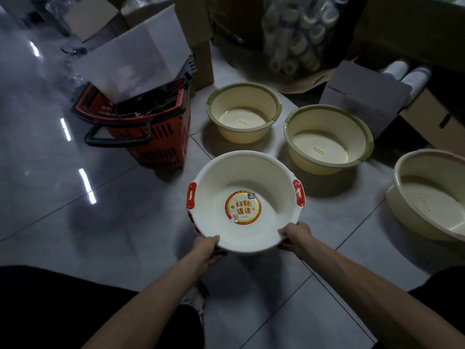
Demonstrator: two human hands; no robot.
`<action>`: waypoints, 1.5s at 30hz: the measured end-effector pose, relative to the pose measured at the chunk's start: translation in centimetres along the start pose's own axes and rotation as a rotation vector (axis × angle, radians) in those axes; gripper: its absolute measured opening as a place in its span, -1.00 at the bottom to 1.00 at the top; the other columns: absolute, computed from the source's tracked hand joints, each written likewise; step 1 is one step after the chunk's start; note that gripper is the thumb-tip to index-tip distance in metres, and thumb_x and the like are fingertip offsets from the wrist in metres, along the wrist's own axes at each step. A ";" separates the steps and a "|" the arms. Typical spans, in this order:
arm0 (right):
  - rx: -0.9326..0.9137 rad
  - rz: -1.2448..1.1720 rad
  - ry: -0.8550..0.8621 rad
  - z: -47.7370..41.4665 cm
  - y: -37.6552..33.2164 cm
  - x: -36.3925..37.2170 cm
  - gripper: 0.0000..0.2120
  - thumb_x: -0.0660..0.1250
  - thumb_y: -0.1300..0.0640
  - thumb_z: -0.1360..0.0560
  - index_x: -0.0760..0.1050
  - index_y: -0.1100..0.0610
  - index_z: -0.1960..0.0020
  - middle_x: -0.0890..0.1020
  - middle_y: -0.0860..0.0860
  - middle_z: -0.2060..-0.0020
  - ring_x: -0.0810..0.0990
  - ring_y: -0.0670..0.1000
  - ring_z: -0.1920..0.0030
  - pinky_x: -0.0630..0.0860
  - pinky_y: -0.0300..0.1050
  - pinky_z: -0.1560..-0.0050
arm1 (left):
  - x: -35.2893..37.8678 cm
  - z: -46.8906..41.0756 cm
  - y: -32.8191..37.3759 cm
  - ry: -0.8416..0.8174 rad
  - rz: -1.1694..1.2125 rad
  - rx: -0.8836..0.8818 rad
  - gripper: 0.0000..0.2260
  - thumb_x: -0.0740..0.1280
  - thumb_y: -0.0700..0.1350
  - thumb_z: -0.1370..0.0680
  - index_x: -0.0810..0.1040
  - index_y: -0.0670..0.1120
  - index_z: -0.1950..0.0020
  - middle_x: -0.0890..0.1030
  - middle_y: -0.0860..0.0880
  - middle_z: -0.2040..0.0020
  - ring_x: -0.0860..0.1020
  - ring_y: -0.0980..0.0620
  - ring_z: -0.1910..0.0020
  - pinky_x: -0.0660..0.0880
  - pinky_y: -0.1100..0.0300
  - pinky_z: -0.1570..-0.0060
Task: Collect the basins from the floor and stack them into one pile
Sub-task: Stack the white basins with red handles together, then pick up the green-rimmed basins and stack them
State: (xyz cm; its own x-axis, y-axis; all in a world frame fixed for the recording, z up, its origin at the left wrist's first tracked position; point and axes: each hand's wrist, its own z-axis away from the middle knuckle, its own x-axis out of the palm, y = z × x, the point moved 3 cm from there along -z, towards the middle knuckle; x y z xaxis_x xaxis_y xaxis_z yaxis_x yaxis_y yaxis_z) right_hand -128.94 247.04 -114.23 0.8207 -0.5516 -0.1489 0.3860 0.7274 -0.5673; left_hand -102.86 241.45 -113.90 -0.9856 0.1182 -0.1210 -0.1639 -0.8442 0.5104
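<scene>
White basin (251, 177), mouth up, red handles (192, 195) at left and right, round sticker (242, 207) inside; near rim clamped by left hand (207, 248) and right hand (295, 235).

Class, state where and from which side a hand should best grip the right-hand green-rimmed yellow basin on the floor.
Likely from above, at the side lugs of the green-rimmed basin: it stands upright, open, its rim overhanging the wall.

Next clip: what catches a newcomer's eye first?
The white basin with red handles and a bright sticker, centre frame, gripped at its near rim by the left hand and right hand. Behind it sit two green-rimmed basins; a red basket stands left.
</scene>
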 end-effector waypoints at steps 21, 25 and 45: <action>-0.169 0.113 -0.065 2.9 -1.2 -0.9 -0.14 0.60 0.27 -0.38 0.24 0.19 -0.57 0.51 0.26 -0.33 0.59 0.25 -0.20 0.61 0.16 -0.20 | -0.4 4.0 -0.1 -0.263 -0.354 -0.138 -0.53 0.51 0.12 -0.49 0.58 -0.17 -0.24 0.74 -0.12 0.03 0.71 -0.12 0.04 0.57 -0.10 -0.14; -0.208 0.019 -0.038 5.0 -1.7 -5.5 -0.20 0.58 0.31 -0.40 0.29 0.17 -0.55 0.53 0.25 -0.31 0.59 0.20 -0.18 0.63 0.08 -0.16 | 2.6 7.2 1.9 -0.377 -0.286 -0.090 -0.62 0.48 0.10 -0.51 0.60 -0.12 -0.20 0.73 -0.08 -0.02 0.67 -0.10 0.03 0.53 -0.03 -0.09; -0.249 0.137 0.222 24.6 5.2 -33.9 -0.31 0.52 0.23 -0.49 0.30 0.17 -0.52 0.55 0.17 -0.10 0.58 0.08 0.03 0.55 -0.12 0.13 | 26.9 31.0 3.3 -0.832 -0.750 0.464 -0.69 0.33 0.01 -0.63 0.56 -0.07 -0.33 0.71 -0.09 -0.18 0.66 -0.10 -0.20 0.48 -0.16 -0.36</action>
State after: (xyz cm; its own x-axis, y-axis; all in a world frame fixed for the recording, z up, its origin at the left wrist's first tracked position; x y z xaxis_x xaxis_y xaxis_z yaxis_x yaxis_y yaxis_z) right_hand -144.43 279.59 -92.22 0.7359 -0.5509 -0.3937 0.1417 0.6938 -0.7061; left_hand -131.26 258.06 -89.03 -0.3372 0.9412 -0.0199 -0.5368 -0.1748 0.8254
